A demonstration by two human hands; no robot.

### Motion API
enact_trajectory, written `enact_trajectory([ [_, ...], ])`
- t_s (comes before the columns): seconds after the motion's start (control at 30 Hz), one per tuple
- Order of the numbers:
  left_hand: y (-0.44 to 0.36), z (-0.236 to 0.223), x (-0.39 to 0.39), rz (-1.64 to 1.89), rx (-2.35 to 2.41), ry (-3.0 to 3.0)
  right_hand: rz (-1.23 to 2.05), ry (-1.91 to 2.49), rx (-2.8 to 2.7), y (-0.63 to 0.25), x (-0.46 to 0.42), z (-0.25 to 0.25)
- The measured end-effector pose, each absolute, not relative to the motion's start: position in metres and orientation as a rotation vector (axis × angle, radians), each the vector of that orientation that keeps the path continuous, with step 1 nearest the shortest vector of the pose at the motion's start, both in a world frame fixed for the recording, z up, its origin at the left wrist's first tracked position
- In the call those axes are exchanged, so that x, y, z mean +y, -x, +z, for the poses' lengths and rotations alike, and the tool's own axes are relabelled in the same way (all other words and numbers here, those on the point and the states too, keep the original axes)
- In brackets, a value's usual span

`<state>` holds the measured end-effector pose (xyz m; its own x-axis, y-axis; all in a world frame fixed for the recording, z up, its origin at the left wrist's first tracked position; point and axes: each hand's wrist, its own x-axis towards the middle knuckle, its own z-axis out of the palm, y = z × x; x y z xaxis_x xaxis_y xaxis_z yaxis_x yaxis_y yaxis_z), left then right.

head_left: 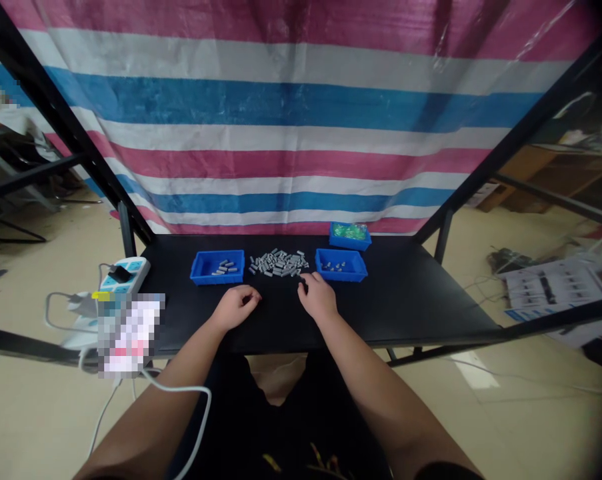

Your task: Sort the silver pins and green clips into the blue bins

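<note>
My left hand rests on the black table in front of the left blue bin. Its fingers are curled in towards the thumb, and whatever they may hold is hidden. At the right front edge of a pile of small grey metal cylinders is my right hand, thumb and forefinger apart, the fingertips by the nearest pieces. Several grey cylinders lie in the left bin. The right blue bin, just beyond my right hand, has several small metal pieces in it.
Behind the right bin stands another blue bin filled with green, shiny material. A white power strip with plugs and cables is at the table's left edge, beside a blurred-out item. A striped sheet hangs behind the table.
</note>
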<state>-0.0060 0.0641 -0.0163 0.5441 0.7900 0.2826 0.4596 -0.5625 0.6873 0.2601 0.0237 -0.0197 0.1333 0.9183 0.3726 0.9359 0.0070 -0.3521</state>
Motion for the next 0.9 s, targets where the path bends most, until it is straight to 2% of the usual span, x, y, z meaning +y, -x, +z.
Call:
enact_trajectory([
  [0.6, 0.005, -0.014, 0.063, 0.806, 1.005, -2.221, -0.015, 1.893, -1.722, -0.265, 0.025, -0.022],
  [0.77, 0.006, -0.015, 0.064, 0.806, 1.002, -2.225, 0.043, 1.647, -1.726, -0.267, 0.018, -0.013],
  [0.9, 0.006, -0.015, 0.063, 0.799, 1.012, -2.234, -0.098, 1.554, -1.431, -0.278, 0.018, -0.013],
])
